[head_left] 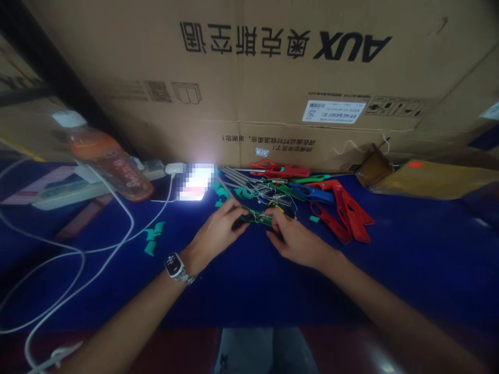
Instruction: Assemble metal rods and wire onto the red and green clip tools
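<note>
My left hand (220, 228) and my right hand (290, 236) grip the two ends of a green lighter housing (259, 217), held level just above the blue table. A thin pale wire runs along it. The fingers of both hands are closed, and they cover its ends. Just behind my hands lies a heap of lighter parts: grey metal tubes (237, 177), teal plastic triggers (244, 193) and thin wires. On its right are red lighter housings (353, 213) and a blue lighter housing (315, 194). A grey tube sticks up by my left fingers; whether it is joined to the held piece is unclear.
A large cardboard box (241, 83) walls off the back. At left stand a tilted drink bottle (111, 161), a power strip (70, 189) and looping white cables (128, 223). A bright phone screen (197, 182) leans behind. Loose teal pieces (153, 236) lie left; a yellow packet (432, 177) is right.
</note>
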`<state>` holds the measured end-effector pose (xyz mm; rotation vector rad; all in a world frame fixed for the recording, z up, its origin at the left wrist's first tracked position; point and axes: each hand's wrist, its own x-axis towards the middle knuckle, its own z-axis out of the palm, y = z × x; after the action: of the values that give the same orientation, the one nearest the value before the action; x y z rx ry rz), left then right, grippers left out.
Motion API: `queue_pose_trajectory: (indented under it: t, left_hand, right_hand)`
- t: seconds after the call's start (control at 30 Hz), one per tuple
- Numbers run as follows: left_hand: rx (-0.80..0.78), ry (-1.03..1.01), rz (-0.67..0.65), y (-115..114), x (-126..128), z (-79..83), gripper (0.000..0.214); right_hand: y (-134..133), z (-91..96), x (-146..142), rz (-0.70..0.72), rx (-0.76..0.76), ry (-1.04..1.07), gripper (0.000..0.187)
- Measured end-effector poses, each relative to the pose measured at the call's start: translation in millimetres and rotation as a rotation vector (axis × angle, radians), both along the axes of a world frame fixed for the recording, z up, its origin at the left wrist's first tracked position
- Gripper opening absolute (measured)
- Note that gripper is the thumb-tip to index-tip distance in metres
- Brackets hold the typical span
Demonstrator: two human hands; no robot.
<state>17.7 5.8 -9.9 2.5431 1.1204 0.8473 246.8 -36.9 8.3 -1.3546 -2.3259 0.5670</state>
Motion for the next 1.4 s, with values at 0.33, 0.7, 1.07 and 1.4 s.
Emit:
queue_pose_trajectory:
  t: [0.33,0.7,1.07,1.4]
  left_hand:
    - [-0.036,-0.054,0.09,2,5,-4.7,0.01]
    - [-0.082,-0.101,0.107,3,8,-1.8,0.01]
    - [0.001,-0.152,0.244,31,-49,21.1,0.015]
    - [-0.069,-0.035,0.179,37,-56,4.8,0.018]
  right_hand:
    - [6,3.9,-1,0.063,-0.042,0.028,0.037]
    - [6,6.8,-2,0.078,-0.057,0.121,0.029]
    - [20,7.8,-8,0.0,0.047,0.368,0.008]
    - [60,24.8,-80,-0.075,0.32,-0.199,0.018]
